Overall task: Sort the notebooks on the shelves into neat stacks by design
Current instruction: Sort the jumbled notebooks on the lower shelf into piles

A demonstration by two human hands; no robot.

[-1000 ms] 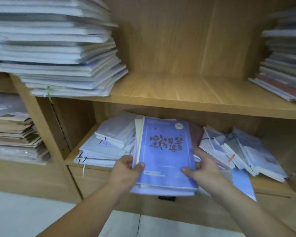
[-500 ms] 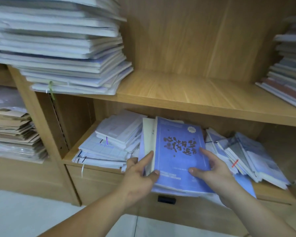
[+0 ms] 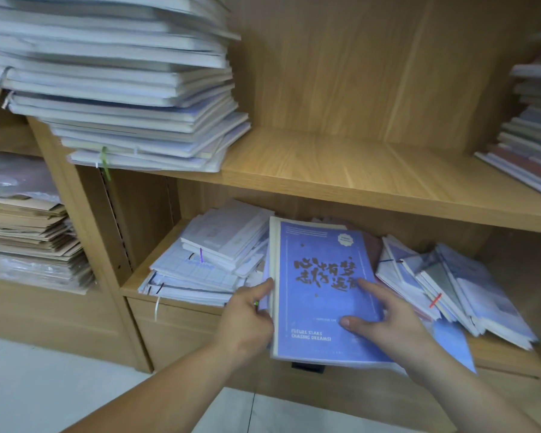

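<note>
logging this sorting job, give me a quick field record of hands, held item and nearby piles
held item: blue paper notebook with dark calligraphy, atop a small stack at the lower wooden shelf front
left hand: grips the stack's left edge
right hand: fingers spread on the cover
neighbours: untidy pale notebook pile left; slumped pale-blue notebook pile right

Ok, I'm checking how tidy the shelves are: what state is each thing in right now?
Blue notebook pile: face up, overhanging the lower shelf edge.
Left hand: grips the pile's left edge.
Right hand: fingers spread, pressing the top cover.
Upper-left stack: tall, uneven, edges jutting.
Lower-left heap: jumbled.
Lower-right notebooks: slumped, fanned out.
Upper-right stack: stepped, partly out of frame.
</note>
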